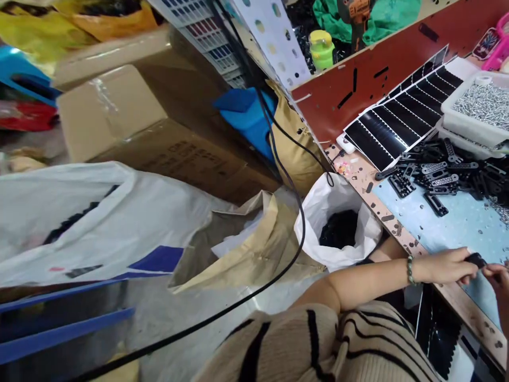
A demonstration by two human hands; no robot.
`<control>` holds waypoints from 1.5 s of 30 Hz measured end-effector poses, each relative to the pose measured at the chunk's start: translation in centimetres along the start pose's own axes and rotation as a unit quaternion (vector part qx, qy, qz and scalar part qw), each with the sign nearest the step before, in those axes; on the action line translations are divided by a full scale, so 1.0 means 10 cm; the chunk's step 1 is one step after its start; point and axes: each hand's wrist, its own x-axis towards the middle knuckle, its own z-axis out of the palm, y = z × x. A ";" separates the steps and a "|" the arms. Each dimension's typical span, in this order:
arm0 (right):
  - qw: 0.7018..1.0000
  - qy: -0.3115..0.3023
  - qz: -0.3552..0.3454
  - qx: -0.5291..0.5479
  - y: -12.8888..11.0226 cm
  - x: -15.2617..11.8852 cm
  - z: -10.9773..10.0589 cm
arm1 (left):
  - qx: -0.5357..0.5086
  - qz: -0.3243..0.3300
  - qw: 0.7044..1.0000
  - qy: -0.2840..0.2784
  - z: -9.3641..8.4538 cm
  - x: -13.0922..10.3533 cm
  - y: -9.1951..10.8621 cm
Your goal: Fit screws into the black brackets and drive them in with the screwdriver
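Observation:
My left hand (449, 266), with a beaded bracelet (410, 269) at the wrist, is closed on a small black plastic part (476, 260) over the front of the bench. At the frame's right edge, my right hand (498, 278) pinches the other end of that part; whether a smaller piece is between its fingers cannot be made out. Beyond both hands lies a heap of black plastic parts (441, 178), some with grey perforated plates. Silver screws fill a white tub (457, 114) behind the heap. The parts and hands are above a light blue mat (417, 212).
Black sticker sheets (397, 124) lean near a red-brown board (338, 90). Left of the bench stands a white bag (310, 217) with black contents. A black cable (238, 305) crosses the floor side. Cardboard boxes (115, 111) and a brown paper sack (254, 254) are farther left.

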 end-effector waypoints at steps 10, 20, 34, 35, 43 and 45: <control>0.998 -0.010 -0.051 -0.038 -0.19 -0.08 0.41 | 0.086 0.017 0.995 0.046 -0.34 -0.17 0.11; 0.997 0.008 -0.057 -0.051 -0.29 -0.13 0.47 | 0.315 0.112 0.941 0.056 -0.21 -0.07 0.23; 0.992 0.109 -0.058 -0.009 -0.08 -0.36 0.32 | 0.580 0.263 0.771 0.000 -0.08 0.09 0.24; 0.994 0.093 -0.060 -0.024 -0.09 -0.36 0.28 | 0.578 0.259 0.774 -0.002 -0.08 0.09 0.26; 0.893 0.087 -0.202 -0.393 -0.03 0.25 -0.11 | 0.407 0.106 0.903 0.086 -0.23 0.51 0.38; 0.859 0.063 -0.233 -0.452 0.10 0.34 -0.04 | 0.385 0.077 0.914 0.105 -0.34 0.52 0.46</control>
